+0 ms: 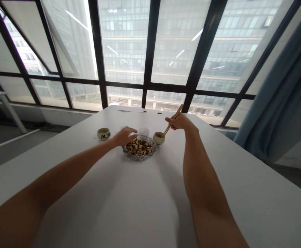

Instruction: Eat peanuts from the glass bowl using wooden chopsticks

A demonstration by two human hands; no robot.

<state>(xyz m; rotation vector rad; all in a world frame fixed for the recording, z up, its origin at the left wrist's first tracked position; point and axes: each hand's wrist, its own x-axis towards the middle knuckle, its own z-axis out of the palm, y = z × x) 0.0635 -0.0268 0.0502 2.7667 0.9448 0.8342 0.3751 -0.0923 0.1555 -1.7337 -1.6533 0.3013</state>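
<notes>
1. Head view, writing: the left cup (100, 136) carries bold dark characters (105, 136) on its pale green wall; the first looks like 风, while the next (it wraps round the side) is too small to read surely; the cup stands upright on the white surface (145, 193), left of the left hand (124, 136) and apart from it.
2. Head view, right side: the right hand (178, 121) has its grip closed round a pair of wooden chopsticks (167, 128); they slant down to the left, their lower ends at the mouth of the right cup (158, 140); that cup, pale green too, stands upright just beside the glass bowl (139, 158).
3. Head view, middle: the left hand's grip is released, fingers stretched over the bowl's far left edge; whether they touch the rim, I cannot tell; the bowl (clear, with a patterned wall) holds a heap of mixed pale and dark pieces (139, 147) and sits between the two cups.
4. Head view, beyond: papers (124, 108) lie at the far end, before dark-framed windows (147, 84); a blue curtain (277, 100) hangs at right.
</notes>
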